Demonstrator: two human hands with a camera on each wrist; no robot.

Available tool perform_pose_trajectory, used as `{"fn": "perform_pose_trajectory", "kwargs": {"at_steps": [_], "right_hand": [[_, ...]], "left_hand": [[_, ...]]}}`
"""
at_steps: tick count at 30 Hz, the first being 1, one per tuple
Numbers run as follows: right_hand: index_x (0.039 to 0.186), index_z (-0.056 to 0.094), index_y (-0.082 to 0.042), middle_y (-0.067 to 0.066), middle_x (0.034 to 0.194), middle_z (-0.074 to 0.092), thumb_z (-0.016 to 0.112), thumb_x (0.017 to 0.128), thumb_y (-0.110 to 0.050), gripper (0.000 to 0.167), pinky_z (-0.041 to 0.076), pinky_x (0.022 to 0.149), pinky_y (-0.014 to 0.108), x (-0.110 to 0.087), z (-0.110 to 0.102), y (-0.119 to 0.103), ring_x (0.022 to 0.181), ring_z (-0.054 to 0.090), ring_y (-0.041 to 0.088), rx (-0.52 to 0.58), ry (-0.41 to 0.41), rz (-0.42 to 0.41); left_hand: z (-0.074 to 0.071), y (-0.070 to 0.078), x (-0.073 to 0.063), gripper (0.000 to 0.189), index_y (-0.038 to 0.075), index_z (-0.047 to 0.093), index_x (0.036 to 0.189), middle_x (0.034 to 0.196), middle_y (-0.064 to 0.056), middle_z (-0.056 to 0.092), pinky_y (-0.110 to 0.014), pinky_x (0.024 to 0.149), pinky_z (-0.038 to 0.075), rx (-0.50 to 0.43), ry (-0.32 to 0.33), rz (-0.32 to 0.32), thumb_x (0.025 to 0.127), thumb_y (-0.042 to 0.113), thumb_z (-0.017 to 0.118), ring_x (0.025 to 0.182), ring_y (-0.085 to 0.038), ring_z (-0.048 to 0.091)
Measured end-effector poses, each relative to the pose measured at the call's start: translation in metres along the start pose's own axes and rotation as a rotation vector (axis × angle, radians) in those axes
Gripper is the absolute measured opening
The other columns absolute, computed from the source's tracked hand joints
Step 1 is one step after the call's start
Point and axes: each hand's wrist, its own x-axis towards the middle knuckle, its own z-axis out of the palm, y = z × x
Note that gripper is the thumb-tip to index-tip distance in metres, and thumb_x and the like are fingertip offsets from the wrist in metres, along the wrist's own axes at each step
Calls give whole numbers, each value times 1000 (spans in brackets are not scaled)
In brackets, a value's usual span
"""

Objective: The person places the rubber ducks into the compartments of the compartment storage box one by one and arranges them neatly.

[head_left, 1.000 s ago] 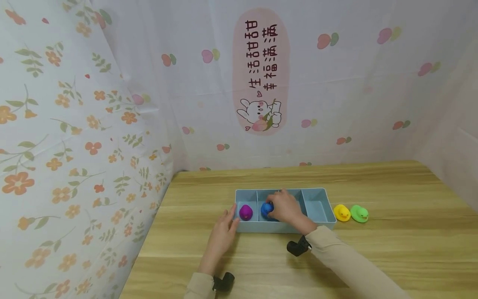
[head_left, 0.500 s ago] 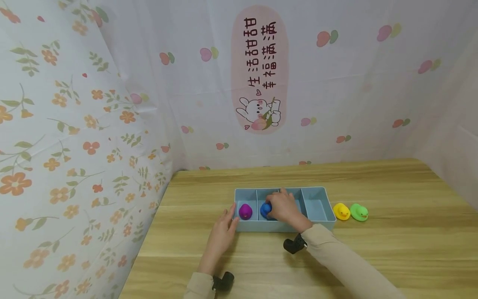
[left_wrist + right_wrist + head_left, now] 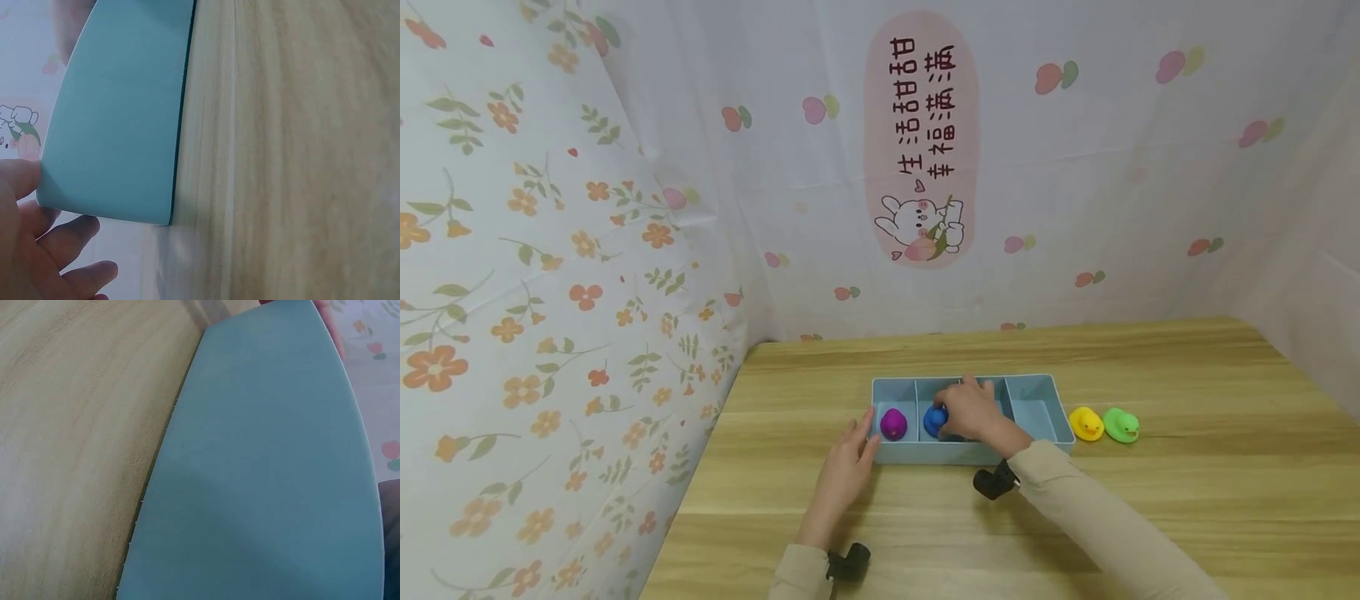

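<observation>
A pale blue divided box (image 3: 940,454) sits on the wooden table. In its leftmost compartment is a purple rubber duck (image 3: 893,424). My right hand (image 3: 973,412) reaches over the front wall and holds a blue rubber duck (image 3: 935,420) in the second compartment from the left. The hand partly covers that duck and the third compartment. My left hand (image 3: 844,467) touches the box's left end with its fingers extended. In the left wrist view its fingertips (image 3: 81,228) lie against the box's end wall. The right wrist view shows mostly the box's front wall (image 3: 269,462).
A yellow rubber duck (image 3: 1086,424) and a green rubber duck (image 3: 1122,426) stand side by side on the table (image 3: 1210,492), just right of the box. A patterned white cloth (image 3: 1075,167) hangs behind the table, and a floral cloth (image 3: 565,333) along its left side.
Almost nothing differs. My right wrist has shifted slightly while the hand keeps hold of the blue duck in the same compartment. The left hand stays on the box's end.
</observation>
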Motion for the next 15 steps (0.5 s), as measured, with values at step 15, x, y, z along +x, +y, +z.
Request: {"fn": "perform_pose_trajectory", "kwargs": {"at_steps": [15], "right_hand": [[98,74,-19,-1,98,71,85,71,-26,30,25,68,40,-7,-9,5,87,44,21,58,49,12]], "left_hand": [[2,-1,0,48,15,41,146,142,-26,45,-65,104,32,6,-19,-22,101,30,47,134,-45,39]]}}
